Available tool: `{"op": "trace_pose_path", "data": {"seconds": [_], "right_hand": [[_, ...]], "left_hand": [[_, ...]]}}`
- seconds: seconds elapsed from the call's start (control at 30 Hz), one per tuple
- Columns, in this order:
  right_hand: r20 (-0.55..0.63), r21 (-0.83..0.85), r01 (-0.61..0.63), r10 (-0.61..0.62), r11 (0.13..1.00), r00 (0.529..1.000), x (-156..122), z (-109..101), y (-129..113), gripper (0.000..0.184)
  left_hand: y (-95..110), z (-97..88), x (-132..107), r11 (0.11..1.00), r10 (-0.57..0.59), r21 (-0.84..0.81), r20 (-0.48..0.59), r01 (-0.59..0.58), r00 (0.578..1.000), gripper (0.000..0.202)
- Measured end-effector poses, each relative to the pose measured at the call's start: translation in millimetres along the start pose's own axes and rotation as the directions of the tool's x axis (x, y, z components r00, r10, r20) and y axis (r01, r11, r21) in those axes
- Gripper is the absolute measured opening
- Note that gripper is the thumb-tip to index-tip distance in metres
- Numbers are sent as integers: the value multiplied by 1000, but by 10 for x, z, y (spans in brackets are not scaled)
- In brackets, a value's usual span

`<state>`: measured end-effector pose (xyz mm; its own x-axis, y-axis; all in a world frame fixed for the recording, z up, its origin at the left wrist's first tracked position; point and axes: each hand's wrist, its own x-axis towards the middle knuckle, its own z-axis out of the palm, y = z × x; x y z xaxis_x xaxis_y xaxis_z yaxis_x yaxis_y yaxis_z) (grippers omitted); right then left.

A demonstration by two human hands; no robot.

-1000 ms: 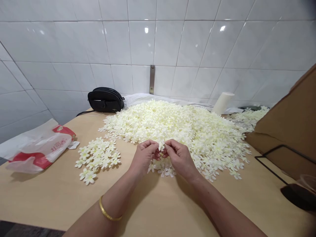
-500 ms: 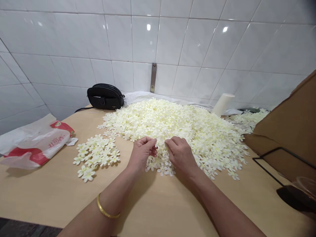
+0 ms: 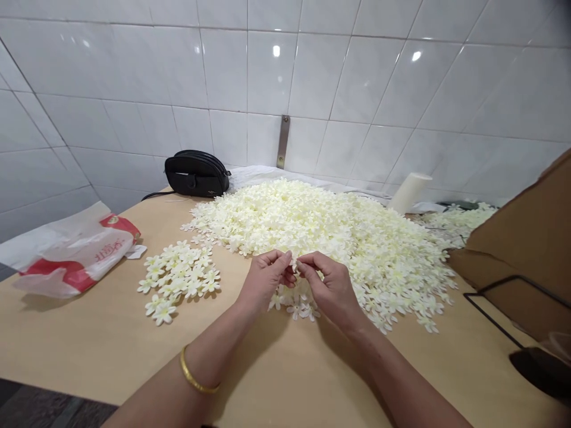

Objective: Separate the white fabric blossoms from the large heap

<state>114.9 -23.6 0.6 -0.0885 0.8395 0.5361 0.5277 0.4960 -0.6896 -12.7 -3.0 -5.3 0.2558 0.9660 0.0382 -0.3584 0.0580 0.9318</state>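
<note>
A big heap of creamy white artificial flowers (image 3: 303, 214) spreads across the table. In front of it both my hands nearly meet, fingertips together. My left hand (image 3: 270, 276) pinches an artificial flower (image 3: 294, 266), mostly hidden by the fingers. My right hand (image 3: 330, 285) is closed in a pinch at the same spot, thumb and forefinger against the small white piece. A few heap flowers (image 3: 298, 309) lie just below the hands. To the left, a smaller group of loose flowers (image 3: 182, 273) rests apart from the heap.
A black bag (image 3: 196, 175) stands against the tiled wall. On the left lies a white and red plastic bag (image 3: 89, 255). At the right are a white cylinder (image 3: 409, 193), a cardboard box (image 3: 513, 249) and a black wire frame (image 3: 495, 321). The wooden table (image 3: 285, 380) runs underneath.
My right hand has drawn back from the heap and its fingertips have come up against those of my left. The whole view has shifted slightly.
</note>
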Motion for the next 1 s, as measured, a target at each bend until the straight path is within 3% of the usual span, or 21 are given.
{"op": "trace_pose_path", "data": {"seconds": [0.17, 0.37, 0.63, 0.8, 1.0], "right_hand": [[-37, -36, -32, 30, 999, 999, 2, -17, 23, 16], [-27, 11, -95, 95, 995, 995, 6, -14, 25, 16], [-46, -28, -24, 22, 999, 999, -5, -17, 35, 17], [-52, -44, -46, 44, 998, 998, -11, -4, 27, 16], [-25, 79, -128, 131, 989, 991, -1, 10, 17, 15]], "left_hand": [[-25, -1, 10, 999, -21, -34, 59, 23, 998, 18], [-15, 4, 20, 996, -46, -79, 38, 48, 998, 16], [-5, -13, 12, 992, -59, -111, 51, 65, 997, 19], [-31, -14, 22, 991, -73, -109, 60, 79, 996, 16], [-24, -10, 29, 988, -86, -126, 39, 90, 996, 13]]}}
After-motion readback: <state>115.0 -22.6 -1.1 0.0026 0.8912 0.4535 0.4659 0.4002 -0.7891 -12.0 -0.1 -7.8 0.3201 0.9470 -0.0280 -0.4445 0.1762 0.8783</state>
